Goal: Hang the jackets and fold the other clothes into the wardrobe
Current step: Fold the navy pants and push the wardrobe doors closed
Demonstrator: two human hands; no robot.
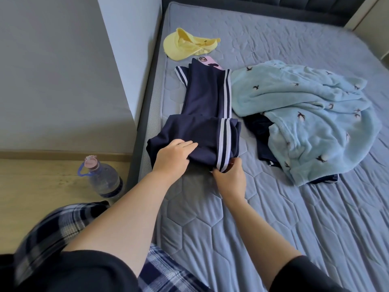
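A person kneeling at the edge of a quilted mattress (273, 218) folds navy striped trousers (207, 106), which lie lengthwise near the mattress's left edge with the near end doubled over. The left hand (174, 154) rests on top of the fold, fingers together and curled over the cloth; the right hand (230, 175) pinches the striped hem at the fold's near right corner. The risk lies in that uneven hold: pulling the corner while the far legs lie loose could skew the fold or drag the cloth off the left edge. A pink phone (209, 62), apparently part-covered by the far trouser end, could be swept along. A light blue fleece garment (305, 114) waits just beside, over something dark, a yellow cap (185, 45) beyond. No wardrobe is in view.
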